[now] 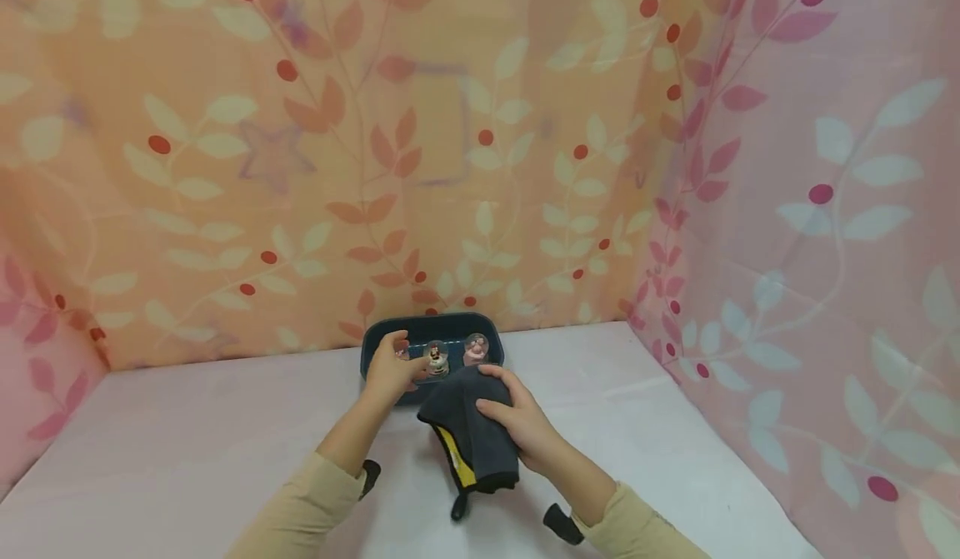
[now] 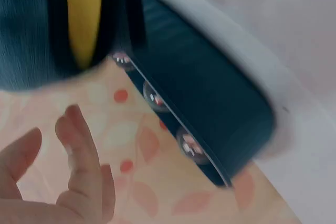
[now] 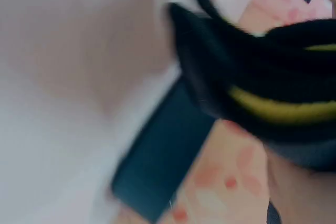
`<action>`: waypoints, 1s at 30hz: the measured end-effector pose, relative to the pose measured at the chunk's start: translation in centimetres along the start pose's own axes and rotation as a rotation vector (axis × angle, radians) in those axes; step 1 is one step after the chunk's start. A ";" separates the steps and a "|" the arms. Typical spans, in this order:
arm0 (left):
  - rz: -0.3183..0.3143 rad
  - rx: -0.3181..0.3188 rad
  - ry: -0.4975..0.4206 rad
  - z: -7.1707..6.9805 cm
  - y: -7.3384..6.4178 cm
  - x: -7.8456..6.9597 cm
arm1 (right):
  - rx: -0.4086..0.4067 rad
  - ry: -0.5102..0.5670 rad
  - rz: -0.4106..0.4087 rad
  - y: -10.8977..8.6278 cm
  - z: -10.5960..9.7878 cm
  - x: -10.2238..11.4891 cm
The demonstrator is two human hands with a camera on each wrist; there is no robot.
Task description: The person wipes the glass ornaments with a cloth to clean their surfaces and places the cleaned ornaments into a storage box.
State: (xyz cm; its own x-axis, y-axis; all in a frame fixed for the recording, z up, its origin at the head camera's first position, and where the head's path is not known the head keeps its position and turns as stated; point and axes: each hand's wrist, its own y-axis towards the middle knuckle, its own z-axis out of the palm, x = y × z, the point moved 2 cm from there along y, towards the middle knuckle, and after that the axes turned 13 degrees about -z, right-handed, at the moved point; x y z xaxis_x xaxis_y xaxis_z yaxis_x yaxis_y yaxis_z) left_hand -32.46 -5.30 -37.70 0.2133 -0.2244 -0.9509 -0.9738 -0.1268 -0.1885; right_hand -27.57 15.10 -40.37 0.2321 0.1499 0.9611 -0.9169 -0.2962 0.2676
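A dark grey folded cleaning cloth point(image 1: 480, 434) with a yellow inner side, black edging and a hanging loop is gripped by my right hand point(image 1: 525, 421), just in front of a dark teal tray point(image 1: 433, 323). The cloth fills much of the right wrist view. My left hand point(image 1: 392, 373) hovers at the tray's left part, fingers apart and holding nothing; the left wrist view shows its bent, spread fingers point(image 2: 79, 156). Three small snow globes show in the tray: one snow globe point(image 1: 437, 359) in the middle, another point(image 1: 476, 349) at right, the third partly hidden behind my left hand.
The tray stands on a white-covered table point(image 1: 225, 442), near the back. A leaf-patterned curtain point(image 1: 450, 209) hangs behind, and a pink one point(image 1: 825, 292) runs along the right side. Black wrist straps point(image 1: 562, 524) hang by the sleeves.
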 end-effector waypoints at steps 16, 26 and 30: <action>-0.080 0.027 0.072 -6.6 -5.5 3.5 | -0.120 -0.174 0.287 2.2 -3.9 -7.0; -0.134 0.022 0.095 -8.3 -6.7 5.9 | -0.046 -0.641 0.109 2.4 -5.6 -6.5; -0.143 0.013 0.108 -9.3 -7.4 6.7 | -0.033 -0.788 -0.017 1.5 -5.0 -5.3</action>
State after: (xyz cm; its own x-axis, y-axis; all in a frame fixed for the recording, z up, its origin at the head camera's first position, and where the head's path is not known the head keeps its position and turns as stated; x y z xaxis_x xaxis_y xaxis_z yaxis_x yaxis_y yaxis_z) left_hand -23.08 -14.87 -40.38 0.3559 -0.3072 -0.8826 -0.9339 -0.1525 -0.3235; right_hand -31.80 18.58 -45.39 0.3970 -0.5619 0.7257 -0.9173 -0.2700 0.2927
